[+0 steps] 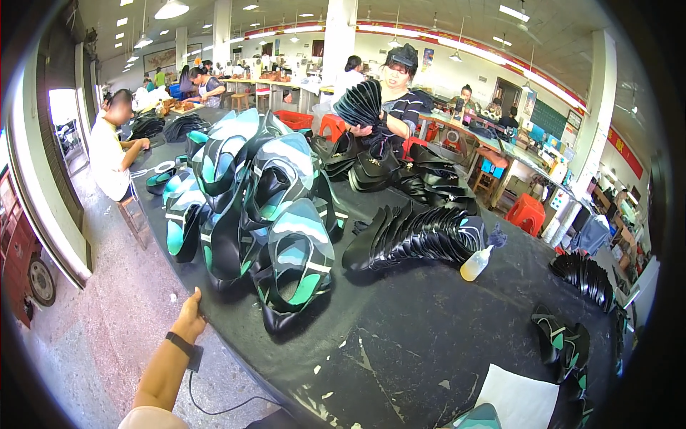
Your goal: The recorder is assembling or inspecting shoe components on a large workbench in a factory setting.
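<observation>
On black table, bottle of yellowish liquid; left hand at edge, grip unclear, right unseen

Ahead and right of the left hand, on the table: heaped shoe uppers. Farther right: a fanned stack, a bottle just beside its right end. Well right and closer in than the hand: a sheet. Left of the hand: floor.

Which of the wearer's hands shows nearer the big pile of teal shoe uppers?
Left. The left hand is at the edge of the black table, near but apart from the piled uppers; the right hand is out of view.
</observation>
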Demonstrator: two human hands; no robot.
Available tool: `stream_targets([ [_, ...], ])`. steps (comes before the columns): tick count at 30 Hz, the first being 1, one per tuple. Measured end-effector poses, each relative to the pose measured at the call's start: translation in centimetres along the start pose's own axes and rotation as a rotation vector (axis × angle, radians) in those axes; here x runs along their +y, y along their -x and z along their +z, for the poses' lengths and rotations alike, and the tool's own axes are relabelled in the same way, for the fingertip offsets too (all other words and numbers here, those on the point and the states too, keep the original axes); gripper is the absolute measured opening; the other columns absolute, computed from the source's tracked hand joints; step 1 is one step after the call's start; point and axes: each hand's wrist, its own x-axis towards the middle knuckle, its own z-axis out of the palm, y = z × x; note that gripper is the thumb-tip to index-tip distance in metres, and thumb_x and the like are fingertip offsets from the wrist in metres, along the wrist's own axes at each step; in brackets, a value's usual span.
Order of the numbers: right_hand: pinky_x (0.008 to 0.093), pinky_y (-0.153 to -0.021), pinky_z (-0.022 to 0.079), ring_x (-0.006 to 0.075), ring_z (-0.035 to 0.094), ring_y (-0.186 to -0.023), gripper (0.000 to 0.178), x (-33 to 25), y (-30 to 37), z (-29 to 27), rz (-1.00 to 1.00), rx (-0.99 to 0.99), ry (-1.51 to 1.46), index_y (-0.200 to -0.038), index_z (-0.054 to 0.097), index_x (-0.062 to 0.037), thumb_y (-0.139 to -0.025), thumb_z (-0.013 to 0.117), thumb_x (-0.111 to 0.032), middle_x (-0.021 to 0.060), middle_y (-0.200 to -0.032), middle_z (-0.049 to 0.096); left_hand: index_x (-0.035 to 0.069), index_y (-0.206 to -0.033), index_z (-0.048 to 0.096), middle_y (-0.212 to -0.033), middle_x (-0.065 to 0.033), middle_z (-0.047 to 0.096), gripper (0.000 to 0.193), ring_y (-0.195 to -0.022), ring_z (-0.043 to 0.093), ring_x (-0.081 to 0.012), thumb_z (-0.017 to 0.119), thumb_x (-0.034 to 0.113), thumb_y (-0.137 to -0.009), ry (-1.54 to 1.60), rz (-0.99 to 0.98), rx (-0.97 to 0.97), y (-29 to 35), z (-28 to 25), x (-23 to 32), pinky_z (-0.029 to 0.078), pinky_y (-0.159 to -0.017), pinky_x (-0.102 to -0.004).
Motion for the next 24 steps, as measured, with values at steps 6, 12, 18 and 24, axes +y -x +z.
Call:
stream_targets([
  [6, 0.0491, -0.095, 0.050, 0.0367, 0.065, -0.104, 0.020, -0.6, 0.0, -0.5, 0.015, 0.001, 0.035, -0.101, 0.069, -0.0032, -0.084, 0.060, 0.004, 0.0135, -0.109, 0.071, 0.007, -0.127, 0.060, -0.123, -0.0059, 0.067, 0.027, -0.112, 0.063, -0.0193, 0.054, 0.025, -0.108, -0.291, 0.047, 0.299, 6.6, 6.1, 1.4, 0.047, -0.101, -0.0349],
  [12, 0.0489, -0.095, 0.050, 0.0368, 0.065, -0.104, 0.020, -0.3, -0.3, -0.4, 0.006, -0.013, 0.037, -0.101, 0.069, -0.0033, -0.084, 0.061, 0.003, 0.0139, -0.109, 0.071, -0.002, -0.135, 0.057, -0.126, -0.0093, 0.068, 0.033, -0.118, 0.062, -0.0208, 0.052, 0.010, -0.105, -0.453, 0.358, 0.148, 7.1, 3.4, -0.8, 0.044, -0.108, -0.0368],
  [18, 0.0484, -0.095, 0.050, 0.0362, 0.066, -0.104, 0.019, -0.5, -0.4, -0.6, 0.011, -0.029, 0.029, -0.101, 0.069, -0.0034, -0.085, 0.061, 0.003, 0.0135, -0.110, 0.071, -0.002, -0.140, 0.058, -0.130, -0.0120, 0.067, 0.041, -0.119, 0.062, -0.0222, 0.061, 0.007, -0.100, -0.669, 0.589, 0.159, 10.0, 0.9, -1.6, 0.042, -0.110, -0.0365],
  [24, 0.0482, -0.094, 0.051, 0.0368, 0.066, -0.103, 0.019, -0.2, -0.3, -0.1, 0.000, -0.023, 0.015, -0.101, 0.070, -0.0026, -0.086, 0.060, 0.002, 0.0141, -0.110, 0.072, 0.003, -0.105, 0.077, -0.090, -0.0035, 0.066, 0.020, -0.084, 0.063, -0.0157, 0.076, -0.003, -0.086, -0.696, 0.663, 0.019, 15.8, 9.5, -1.5, 0.050, -0.081, -0.0272],
])
